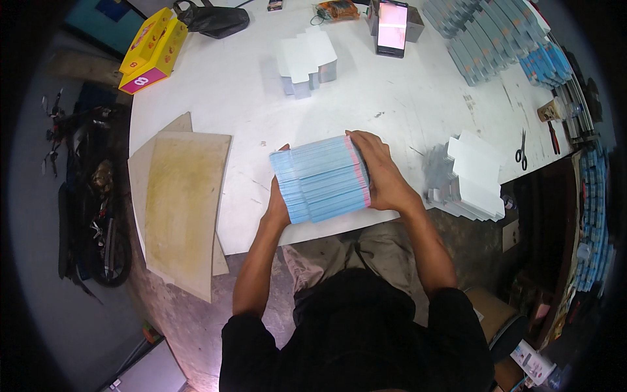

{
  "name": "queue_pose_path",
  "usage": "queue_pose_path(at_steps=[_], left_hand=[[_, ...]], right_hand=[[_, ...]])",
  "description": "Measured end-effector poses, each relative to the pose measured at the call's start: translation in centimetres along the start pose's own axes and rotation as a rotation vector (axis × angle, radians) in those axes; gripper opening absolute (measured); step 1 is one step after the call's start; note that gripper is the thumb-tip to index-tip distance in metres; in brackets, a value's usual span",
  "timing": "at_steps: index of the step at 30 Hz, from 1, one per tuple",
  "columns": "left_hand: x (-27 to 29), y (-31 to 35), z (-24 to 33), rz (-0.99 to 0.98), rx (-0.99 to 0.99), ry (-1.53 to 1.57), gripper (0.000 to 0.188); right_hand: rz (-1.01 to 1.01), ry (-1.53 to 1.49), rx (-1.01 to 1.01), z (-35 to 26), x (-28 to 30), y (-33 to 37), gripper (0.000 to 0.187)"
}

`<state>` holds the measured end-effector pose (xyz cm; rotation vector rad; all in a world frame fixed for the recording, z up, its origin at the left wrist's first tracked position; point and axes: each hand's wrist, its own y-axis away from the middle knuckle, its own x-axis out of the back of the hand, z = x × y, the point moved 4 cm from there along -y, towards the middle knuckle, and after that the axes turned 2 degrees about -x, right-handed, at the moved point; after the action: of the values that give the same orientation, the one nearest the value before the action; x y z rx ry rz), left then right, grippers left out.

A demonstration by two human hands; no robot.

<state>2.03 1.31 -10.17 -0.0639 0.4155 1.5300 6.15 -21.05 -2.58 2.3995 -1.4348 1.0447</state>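
A thick block of light blue flat cards or folded cartons (pixel 323 179), with a pink strip along its right side, is gripped at the table's near edge. My left hand (pixel 279 201) presses on its left end, with most of the fingers hidden behind it. On the opposite end, my right hand (pixel 382 171) is wrapped round the block's right side. Many thin edges of the pieces face up, packed close together. Whether the block rests on the table or is held just above it, I cannot tell.
White stacks of cut card stand at the back (pixel 307 59) and right (pixel 467 173). Brown boards (pixel 186 202) overhang the left edge. Around the rim are yellow boxes (pixel 153 51), a black bag (pixel 212 19), a phone (pixel 392 29), grey-blue stacks (pixel 490 39), scissors (pixel 521 153) and a cup (pixel 548 111).
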Motion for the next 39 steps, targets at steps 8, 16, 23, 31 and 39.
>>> queue_pose_path(at_steps=[8, 16, 23, 31, 39], left_hand=[[0.3, -3.3, 0.7, 0.035, -0.192, -0.377, 0.097], [1.8, -4.0, -0.6, 0.013, -0.211, -0.394, 0.09], [0.5, -3.5, -0.1, 0.075, -0.138, -0.342, 0.091], [0.7, -3.4, -0.5, 0.091, -0.178, -0.403, 0.106], [0.7, -3.4, -0.5, 0.088, -0.238, -0.533, 0.118]], right_hand=[[0.04, 0.067, 0.025, 0.5, 0.8, -2.1, 0.112], [-0.008, 0.132, -0.034, 1.5, 0.8, -1.9, 0.108], [0.525, 0.065, 0.083, -1.7, -1.5, 8.0, 0.085], [0.562, 0.188, 0.153, -3.6, -7.9, 7.9, 0.081], [0.509, 0.227, 0.158, -3.8, -7.5, 7.4, 0.092]])
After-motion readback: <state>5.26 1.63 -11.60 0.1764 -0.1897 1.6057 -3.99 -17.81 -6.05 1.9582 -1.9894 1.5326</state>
